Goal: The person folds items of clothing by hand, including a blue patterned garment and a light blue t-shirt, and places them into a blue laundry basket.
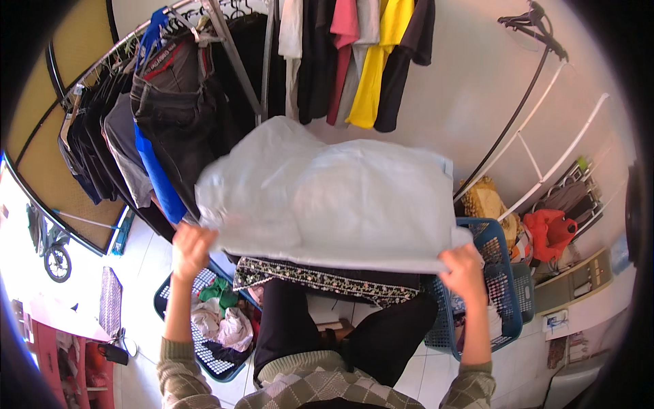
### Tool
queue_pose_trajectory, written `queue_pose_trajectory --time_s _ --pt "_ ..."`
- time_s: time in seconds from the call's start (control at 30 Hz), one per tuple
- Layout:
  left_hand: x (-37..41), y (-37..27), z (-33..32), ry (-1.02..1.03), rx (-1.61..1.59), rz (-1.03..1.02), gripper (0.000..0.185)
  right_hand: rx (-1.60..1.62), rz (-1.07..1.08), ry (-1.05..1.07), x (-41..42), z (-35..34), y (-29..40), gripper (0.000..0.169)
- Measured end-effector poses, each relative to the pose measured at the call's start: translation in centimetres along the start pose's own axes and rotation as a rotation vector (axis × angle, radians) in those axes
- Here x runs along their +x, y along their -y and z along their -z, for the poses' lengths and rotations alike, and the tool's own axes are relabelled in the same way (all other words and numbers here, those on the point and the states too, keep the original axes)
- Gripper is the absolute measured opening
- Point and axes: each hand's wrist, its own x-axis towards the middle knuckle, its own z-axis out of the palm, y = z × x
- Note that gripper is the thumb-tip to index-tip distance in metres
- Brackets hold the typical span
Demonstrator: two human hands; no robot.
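Note:
A light grey-white cloth (pixel 357 204) is stretched out and billowing in front of me, slightly blurred. My left hand (pixel 193 246) grips its near left corner. At the near right corner, my right hand (pixel 461 268) is closed on the same cloth. Beneath its near edge shows a black fabric with a floral patterned border (pixel 327 278), lying just beyond my knees. What the cloth rests over, if anything, is hidden by it.
Left of my legs, a blue plastic basket (pixel 220 377) holds crumpled clothes. Another blue basket (pixel 503 255) stands at my right. Ahead and left, a metal clothes rack (pixel 232 56) carries hanging garments, including dark jeans (pixel 171 112). A white tubular frame (pixel 541 148) leans at the right wall.

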Motion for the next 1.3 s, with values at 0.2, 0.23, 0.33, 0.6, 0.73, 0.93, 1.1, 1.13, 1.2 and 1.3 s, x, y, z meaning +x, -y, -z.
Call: queue_pose_trajectory --time_s 0.2,0.23,0.33,0.6,0.73,0.93,1.1,1.13,1.2,1.3 --pt "-20.0 -7.8 -7.5 0.981 -0.552 0.603 0.035 0.215 -0.187 0.433 -13.6 -13.0 4.8 0.031" --pt "-25.0 -7.6 -8.9 1.177 -0.800 0.579 0.048 0.230 -0.198 0.508 -15.0 -14.2 5.5 0.032" --pt "-21.4 -11.5 -10.7 1.130 -0.572 0.739 0.079 0.214 -0.343 0.609 -15.7 -13.6 5.3 0.036" --pt "-22.7 -10.6 -12.3 0.754 -1.011 1.668 0.080 0.258 -0.487 0.638 -20.2 -12.0 0.7 0.027" --pt "-16.6 -7.8 -11.4 0.914 -0.878 1.473 0.038 0.336 -0.576 0.691 -18.9 -11.9 -0.8 0.030" --pt "-1.2 -0.7 -13.5 0.222 -1.024 1.302 0.025 -0.152 -0.627 -0.099 -4.5 -7.9 -4.9 0.028" --pt "7.1 2.3 -9.8 -0.171 -1.112 1.127 0.030 0.202 -0.712 -0.703 -0.1 0.1 -5.9 0.031" --pt "7.3 2.5 -8.9 -0.162 -1.110 1.117 0.031 0.135 -0.707 -0.698 -0.4 0.6 -5.9 0.031" --pt "6.4 2.5 -8.2 -0.164 -1.114 1.117 0.033 0.033 -0.593 -0.659 -1.6 0.4 -5.2 0.031" --pt "1.9 2.2 -7.8 -0.023 -1.068 1.203 0.034 -0.038 -0.483 -0.491 -4.6 -1.7 -3.8 0.035"
